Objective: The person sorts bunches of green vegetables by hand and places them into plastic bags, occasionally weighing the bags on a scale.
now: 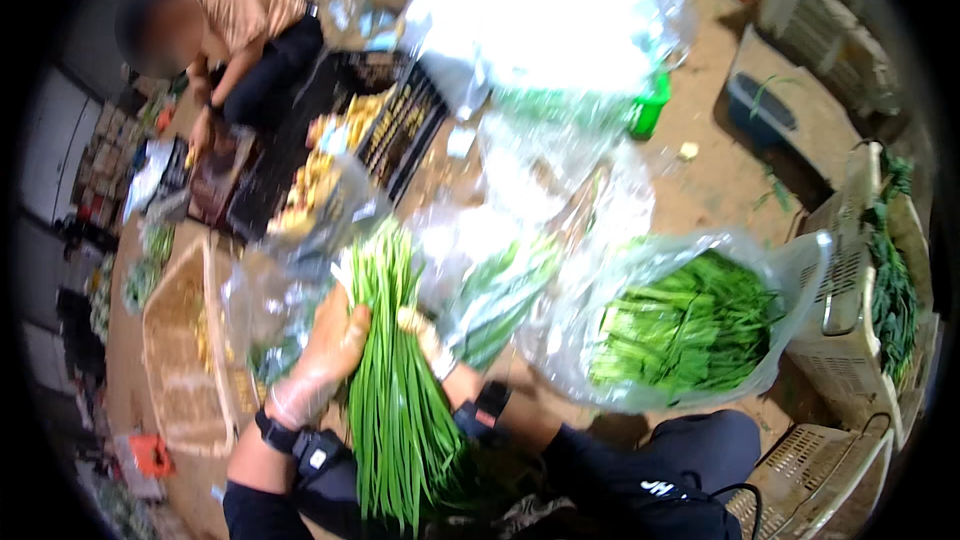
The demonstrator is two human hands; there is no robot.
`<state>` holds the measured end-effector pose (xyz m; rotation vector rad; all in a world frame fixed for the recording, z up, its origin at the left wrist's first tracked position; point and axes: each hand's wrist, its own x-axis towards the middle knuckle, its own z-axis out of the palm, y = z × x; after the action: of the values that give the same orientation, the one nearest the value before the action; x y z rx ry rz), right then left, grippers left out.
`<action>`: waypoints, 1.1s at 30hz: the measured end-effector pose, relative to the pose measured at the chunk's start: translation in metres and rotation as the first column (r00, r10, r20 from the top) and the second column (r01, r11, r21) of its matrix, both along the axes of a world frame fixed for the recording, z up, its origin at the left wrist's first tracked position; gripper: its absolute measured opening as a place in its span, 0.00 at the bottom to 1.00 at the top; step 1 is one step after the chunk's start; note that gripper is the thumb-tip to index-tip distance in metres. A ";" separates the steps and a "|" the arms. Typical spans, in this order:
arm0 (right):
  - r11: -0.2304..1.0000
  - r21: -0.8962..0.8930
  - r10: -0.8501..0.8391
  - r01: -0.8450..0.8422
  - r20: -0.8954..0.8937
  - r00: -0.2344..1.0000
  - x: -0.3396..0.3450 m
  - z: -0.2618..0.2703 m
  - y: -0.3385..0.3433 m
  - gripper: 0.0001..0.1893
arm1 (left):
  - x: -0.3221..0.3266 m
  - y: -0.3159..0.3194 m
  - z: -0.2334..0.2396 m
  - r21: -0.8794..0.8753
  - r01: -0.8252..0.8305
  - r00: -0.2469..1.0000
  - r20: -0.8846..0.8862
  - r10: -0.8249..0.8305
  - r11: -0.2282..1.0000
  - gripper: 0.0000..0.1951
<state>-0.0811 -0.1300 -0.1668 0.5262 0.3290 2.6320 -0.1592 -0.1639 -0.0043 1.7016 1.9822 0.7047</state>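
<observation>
A long bundle of green garlic chives (390, 375) hangs between my two hands, its pale cut ends up and the leaves fanning down towards my lap. My left hand (334, 330), in a thin clear glove, is closed on the bundle's left side near the top. On its right side, my right hand (416, 326) grips the stalks, with most of its fingers hidden behind them. An open clear plastic bag (795, 300) full of cut leafy greens (686, 322) lies to the right. Just beyond my right hand are more long green leaves (495, 300) in clear plastic.
A black crate (409, 127) holds yellowish produce (315, 184); a person (240, 22) crouches beside it. A beige plastic basket (187, 397) stands at left, slatted crates (832, 360) at right. A large clear bag (547, 30) sits on a green crate (650, 106) at the back.
</observation>
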 end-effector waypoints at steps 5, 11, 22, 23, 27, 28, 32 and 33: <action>0.987 -0.029 0.155 -0.156 -0.040 0.987 0.007 0.011 -0.001 0.16 | 0.001 -0.009 -0.022 -0.192 -0.124 0.898 0.395 0.192 0.974 0.45; 0.999 0.034 0.036 -0.037 0.029 0.999 0.049 0.013 0.027 0.17 | -0.040 0.013 -0.045 -0.427 -0.272 0.602 0.623 0.499 0.862 0.44; 0.990 -0.135 0.036 -0.027 0.060 0.998 0.034 -0.004 -0.013 0.18 | -0.070 0.100 -0.109 -0.075 0.139 0.772 -0.617 -0.155 0.987 0.18; 0.990 -0.137 0.038 -0.029 0.063 0.997 0.034 -0.004 -0.015 0.18 | -0.072 0.110 -0.113 -0.046 0.193 0.763 -0.621 -0.180 0.980 0.17; 0.985 -0.170 0.038 -0.031 0.037 0.999 0.030 -0.008 -0.018 0.19 | -0.079 0.148 -0.102 0.068 0.397 0.806 -0.503 -0.312 0.915 0.12; 0.981 -0.190 0.047 -0.041 0.025 0.999 0.026 -0.013 -0.022 0.19 | -0.077 0.156 -0.094 -0.037 0.140 0.989 -0.052 -0.142 0.990 0.13; 0.960 -0.264 0.105 -0.092 0.034 0.994 0.025 -0.015 -0.020 0.18 | -0.077 0.190 -0.020 -0.376 0.291 0.941 0.278 -0.192 0.880 0.12; 0.961 -0.252 0.086 -0.115 -0.122 0.989 0.024 -0.011 -0.018 0.18 | -0.074 0.194 -0.010 -0.445 0.281 0.952 0.238 -0.191 0.850 0.13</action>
<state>-0.0568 -0.1478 -0.1779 0.5798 0.7413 2.6062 -0.2334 0.0300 -0.0143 1.4793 1.6066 0.2438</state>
